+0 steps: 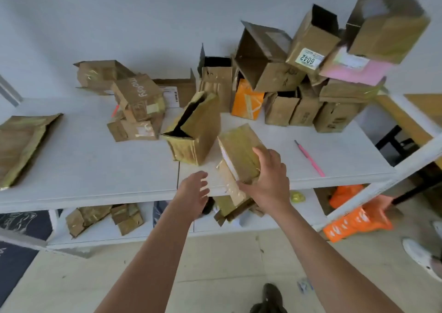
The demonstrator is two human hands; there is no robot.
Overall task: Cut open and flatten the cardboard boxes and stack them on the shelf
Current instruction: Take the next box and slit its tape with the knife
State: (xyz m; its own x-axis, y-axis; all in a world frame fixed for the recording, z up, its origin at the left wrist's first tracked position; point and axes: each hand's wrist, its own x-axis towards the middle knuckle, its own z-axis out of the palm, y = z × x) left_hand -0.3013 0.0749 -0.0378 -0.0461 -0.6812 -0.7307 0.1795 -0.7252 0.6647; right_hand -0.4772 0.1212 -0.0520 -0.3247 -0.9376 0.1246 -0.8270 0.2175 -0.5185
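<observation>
One box (239,156) is in your right hand (267,183), fingers wrapped over its far top corner and thumb under the near end, held tilted above the shelf (95,169) front edge. Your left hand (195,189) hovers spread and empty just beside it. Shiny tape probably makes the box slick; it looks light and stiff, so grip the corners. A pink cutter (309,158) lies nearby to the right.

My right hand (267,181) covers the near corner of the taped box (239,155), and I cannot see my palm against it. The topmost box (387,26) of the pile is smeared with blur. The flattened box (21,145) is cut off by the left edge, and print on the white label (308,58) is mostly too small to read.
</observation>
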